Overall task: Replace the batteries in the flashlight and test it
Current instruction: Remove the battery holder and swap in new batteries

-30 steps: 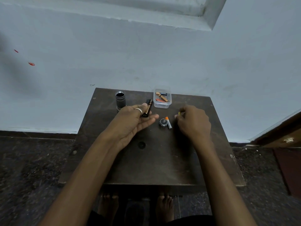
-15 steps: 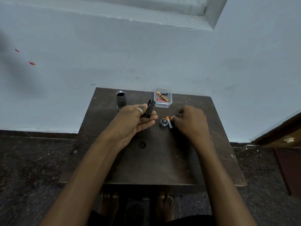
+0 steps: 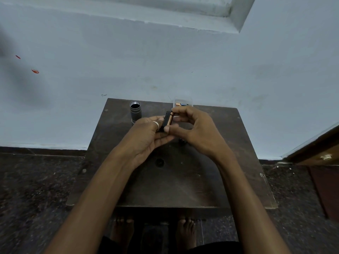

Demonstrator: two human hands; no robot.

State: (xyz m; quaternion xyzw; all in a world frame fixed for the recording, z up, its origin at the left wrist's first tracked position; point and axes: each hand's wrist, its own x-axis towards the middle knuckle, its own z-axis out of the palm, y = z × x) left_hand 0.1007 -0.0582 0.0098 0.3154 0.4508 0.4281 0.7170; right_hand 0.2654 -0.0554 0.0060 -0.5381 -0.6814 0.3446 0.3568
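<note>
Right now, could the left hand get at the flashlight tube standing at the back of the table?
Probably yes, but not freely. The flashlight tube stands beyond the left hand with nothing between them, yet that hand holds the battery holder and would have to put it down first.

The counter (image 3: 183,184) is dark brown and dull, with one round black spot (image 3: 159,162) near its middle. The wall (image 3: 165,61) is pale blue-grey and carries two small red marks (image 3: 35,71) at the left. The floor (image 3: 36,180) is dark with fine, lighter speckles. The flashlight body (image 3: 135,114) is dark grey with a paler, silvery rim. The battery holder (image 3: 165,122) is black and the battery (image 3: 170,118) is copper-coloured. The spare battery (image 3: 182,104) is copper and black with pale lettering, and its box (image 3: 190,101) is clear. The ring (image 3: 156,123) is pale silver. The door frame (image 3: 321,143) is warm brown.
</note>
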